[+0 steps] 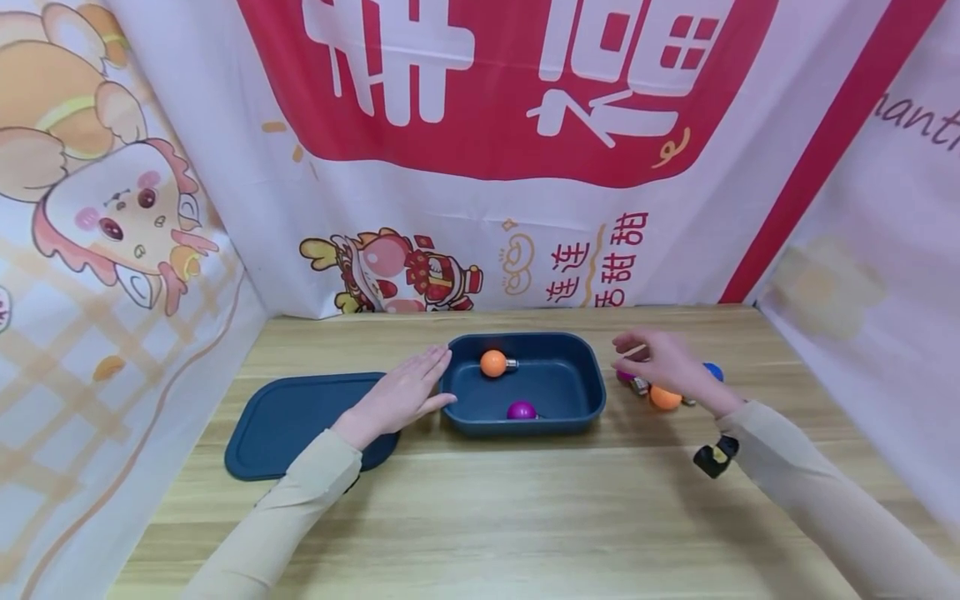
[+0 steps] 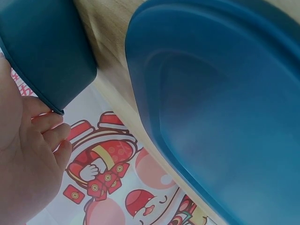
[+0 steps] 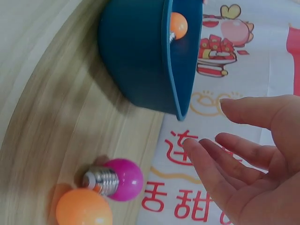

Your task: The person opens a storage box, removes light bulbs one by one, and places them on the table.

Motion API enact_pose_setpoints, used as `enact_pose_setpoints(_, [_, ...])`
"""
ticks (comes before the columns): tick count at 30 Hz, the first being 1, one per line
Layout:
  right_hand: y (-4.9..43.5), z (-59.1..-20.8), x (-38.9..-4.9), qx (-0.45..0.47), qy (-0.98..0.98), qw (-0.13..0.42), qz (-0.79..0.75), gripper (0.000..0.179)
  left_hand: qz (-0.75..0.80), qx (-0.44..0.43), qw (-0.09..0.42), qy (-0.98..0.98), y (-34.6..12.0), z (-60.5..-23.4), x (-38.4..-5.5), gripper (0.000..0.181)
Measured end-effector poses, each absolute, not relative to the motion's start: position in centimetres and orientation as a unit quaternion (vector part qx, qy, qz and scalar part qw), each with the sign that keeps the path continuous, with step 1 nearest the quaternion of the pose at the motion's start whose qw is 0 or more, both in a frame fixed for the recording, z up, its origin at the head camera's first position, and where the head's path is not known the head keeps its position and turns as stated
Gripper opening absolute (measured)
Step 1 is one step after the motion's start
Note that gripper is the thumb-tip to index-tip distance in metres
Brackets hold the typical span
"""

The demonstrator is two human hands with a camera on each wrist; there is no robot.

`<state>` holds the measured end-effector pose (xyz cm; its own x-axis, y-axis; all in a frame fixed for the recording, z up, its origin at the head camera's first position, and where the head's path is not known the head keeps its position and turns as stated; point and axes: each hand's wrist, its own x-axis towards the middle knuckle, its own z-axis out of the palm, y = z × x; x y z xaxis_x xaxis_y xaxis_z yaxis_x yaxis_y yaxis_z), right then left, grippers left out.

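A dark blue rectangular box (image 1: 525, 428) stands on the table, holding an orange light bulb (image 1: 492, 363) and a purple light bulb (image 1: 521, 410). At its left end, my left hand (image 1: 401, 390) touches the rim with extended fingers. My right hand (image 1: 663, 363) hovers to the right of the box, thumb and fingers apart with nothing between them. Below that hand, a second purple bulb (image 3: 125, 180) with a silver screw base and another orange bulb (image 3: 84, 208) lie on the table. Something blue (image 1: 714, 372), partly hidden by the right wrist, sits beside them.
A flat blue lid (image 1: 300, 425) lies on the wooden table (image 1: 510, 517) left of the box, partly under the left forearm. Printed cloth (image 1: 480, 200) hangs behind the table and along both sides. A small black device (image 1: 716, 457) is strapped at the right wrist.
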<state>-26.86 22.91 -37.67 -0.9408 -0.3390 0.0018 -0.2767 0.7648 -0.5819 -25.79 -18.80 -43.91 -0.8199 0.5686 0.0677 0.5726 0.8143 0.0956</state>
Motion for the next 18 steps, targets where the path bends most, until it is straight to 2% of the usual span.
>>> enact_pose_setpoints(18, [18.7, -39.0, -26.4, -0.259, 0.921, 0.027, -0.289, 0.030, -0.065, -0.293, 0.010, -0.954, -18.8, -43.7, -25.6, 0.080])
